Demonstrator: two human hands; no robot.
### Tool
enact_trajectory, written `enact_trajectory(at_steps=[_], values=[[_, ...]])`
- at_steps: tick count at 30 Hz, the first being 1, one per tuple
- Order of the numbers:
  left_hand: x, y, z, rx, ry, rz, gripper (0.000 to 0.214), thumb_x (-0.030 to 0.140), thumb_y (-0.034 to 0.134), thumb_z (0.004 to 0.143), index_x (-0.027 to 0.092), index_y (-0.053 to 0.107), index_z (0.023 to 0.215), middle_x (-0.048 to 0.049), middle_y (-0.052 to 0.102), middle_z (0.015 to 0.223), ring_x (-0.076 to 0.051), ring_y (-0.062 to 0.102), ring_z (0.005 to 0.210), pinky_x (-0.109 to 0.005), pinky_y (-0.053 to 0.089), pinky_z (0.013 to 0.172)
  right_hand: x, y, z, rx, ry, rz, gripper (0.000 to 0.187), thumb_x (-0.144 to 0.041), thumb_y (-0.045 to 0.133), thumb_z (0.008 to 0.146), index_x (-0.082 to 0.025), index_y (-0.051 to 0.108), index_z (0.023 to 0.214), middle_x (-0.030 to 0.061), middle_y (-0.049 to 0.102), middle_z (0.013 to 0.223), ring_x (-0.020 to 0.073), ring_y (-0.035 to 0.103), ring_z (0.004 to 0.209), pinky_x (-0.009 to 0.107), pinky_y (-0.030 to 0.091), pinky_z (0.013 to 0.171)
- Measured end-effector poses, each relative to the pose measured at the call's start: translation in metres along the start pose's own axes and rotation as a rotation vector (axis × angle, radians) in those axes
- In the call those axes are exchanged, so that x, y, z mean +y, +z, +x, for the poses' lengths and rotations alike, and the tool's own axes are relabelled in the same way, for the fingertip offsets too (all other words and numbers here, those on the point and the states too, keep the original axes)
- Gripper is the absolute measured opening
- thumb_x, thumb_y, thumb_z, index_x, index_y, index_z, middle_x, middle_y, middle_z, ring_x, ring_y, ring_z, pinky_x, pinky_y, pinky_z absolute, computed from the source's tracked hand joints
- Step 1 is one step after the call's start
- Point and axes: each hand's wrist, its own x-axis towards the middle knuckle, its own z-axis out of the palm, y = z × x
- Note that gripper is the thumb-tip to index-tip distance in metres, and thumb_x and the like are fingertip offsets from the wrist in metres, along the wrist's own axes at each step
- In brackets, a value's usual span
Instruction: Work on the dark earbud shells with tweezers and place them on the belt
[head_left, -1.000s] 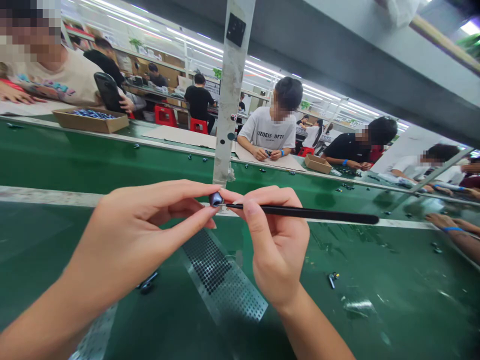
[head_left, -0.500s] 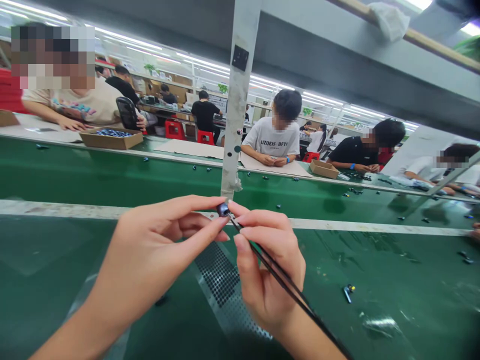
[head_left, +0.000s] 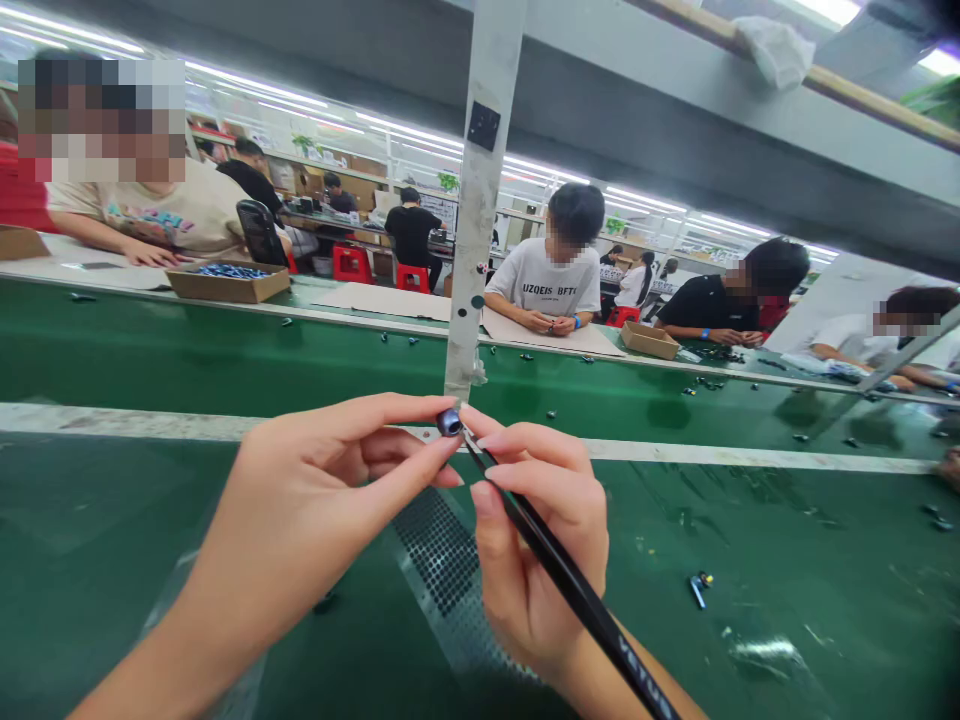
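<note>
Between the thumb and forefinger of my left hand [head_left: 330,490] is a small, shiny dark-blue earbud part [head_left: 449,422], its open end turned toward the right. My right hand [head_left: 544,530] is closed round a pair of black tweezers [head_left: 562,565] with lettering along the side. The tips of the tweezers reach the earbud part's edge; whether they pinch anything there is too small to tell. Below my hands lies a sheet dotted with small black discs [head_left: 439,555] on the green work surface.
A blue earbud with a stem [head_left: 699,590] lies at right near a scrap of clear plastic [head_left: 765,650]. Beyond a pale rail [head_left: 675,453] runs a green belt [head_left: 150,350] with scattered earbud parts. A white post [head_left: 480,230] stands ahead. Co-workers sit opposite beside cardboard boxes [head_left: 229,288].
My right hand has rolled the tweezers, so their broad lettered side now shows instead of two thin arms. Small parts on the far belt have shifted slightly left. My left hand stays nearly still.
</note>
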Motion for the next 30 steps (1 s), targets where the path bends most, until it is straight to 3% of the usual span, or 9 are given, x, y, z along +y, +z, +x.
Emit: enact_trajectory(at_steps=[6,15,21,30], values=[[-0.0011,-0.0005,0.0016,-0.021,0.053,0.001,0.023,0.022,0.087,0.077,0.041,0.09,0.089,0.0115,0.085,0.075,-0.014,0.081,0.056,-0.01,0.063,0.059,0.0069,0.0045,-0.0016,0.065,-0.036,0.084,0.027,-0.007,0.06,0.105,-0.024,0.066,0.126,0.0077,0.072,0.114,0.0209,0.079,0.121,0.036,0.071,0.106],[-0.0035,-0.001,-0.0018,0.021,0.149,0.092,0.028,0.022,0.088,0.078,0.046,0.088,0.092,0.0171,0.085,0.081,-0.009,0.081,0.06,-0.006,0.062,0.065,0.0072,0.0044,-0.0029,0.066,0.036,0.179,0.032,-0.002,0.062,0.102,-0.021,0.066,0.127,0.0081,0.068,0.116,0.0239,0.079,0.121,0.039,0.069,0.11],[-0.0078,-0.0005,-0.0028,0.003,0.154,0.106,0.029,0.022,0.087,0.081,0.047,0.088,0.095,0.0173,0.086,0.081,-0.01,0.081,0.062,-0.007,0.063,0.067,0.0068,0.0019,-0.0061,0.052,0.1,0.242,0.038,0.002,0.063,0.101,-0.023,0.066,0.129,0.0078,0.068,0.119,0.0252,0.079,0.124,0.041,0.068,0.111],[-0.0033,0.0004,-0.002,0.019,0.122,0.096,0.028,0.023,0.088,0.079,0.046,0.089,0.094,0.0164,0.085,0.08,-0.01,0.081,0.061,-0.006,0.062,0.065,0.0075,0.0039,-0.0032,0.066,0.075,0.218,0.034,0.001,0.064,0.101,-0.022,0.067,0.125,0.0073,0.068,0.116,0.0239,0.08,0.122,0.038,0.069,0.109]])
